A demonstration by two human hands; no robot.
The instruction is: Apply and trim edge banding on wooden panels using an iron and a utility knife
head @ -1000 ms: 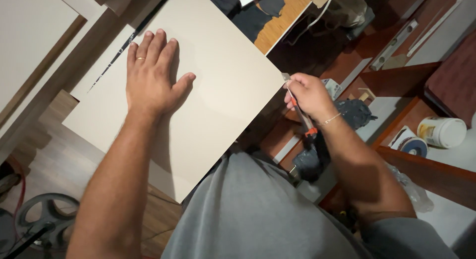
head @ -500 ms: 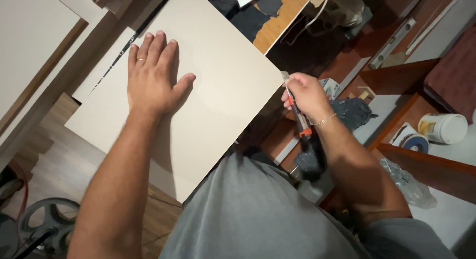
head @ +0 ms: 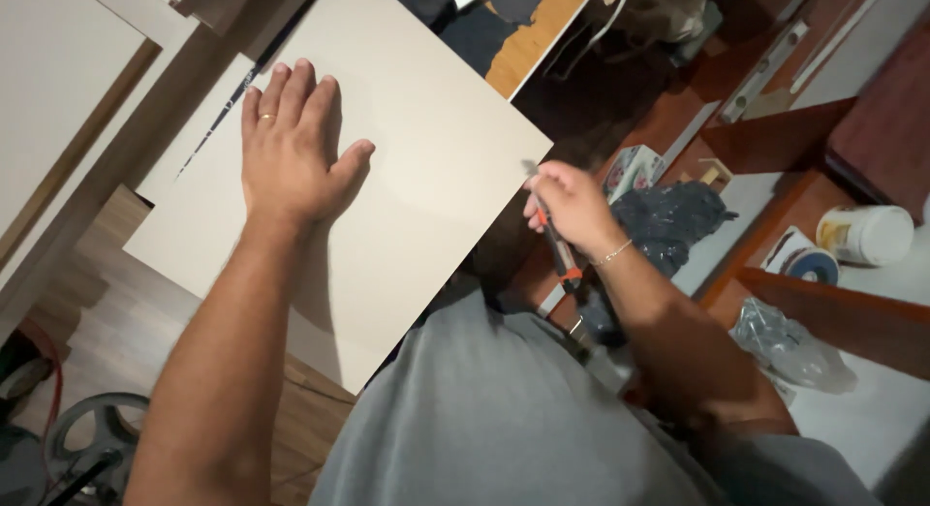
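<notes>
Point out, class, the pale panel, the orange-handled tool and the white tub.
pale panel (head: 426, 167): head view, bare middle of its face, right of the left hand (head: 291, 148).
orange-handled tool (head: 560, 254): head view, its handle below the right hand (head: 572, 201).
white tub (head: 865, 235): head view, its side wall.

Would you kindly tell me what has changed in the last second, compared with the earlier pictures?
Little changed. The right hand, still gripping the orange-handled knife, shifted slightly along the edge of the pale panel. The left hand stayed flat on the panel with fingers spread. The white tub and the dark bag stayed put.
</notes>
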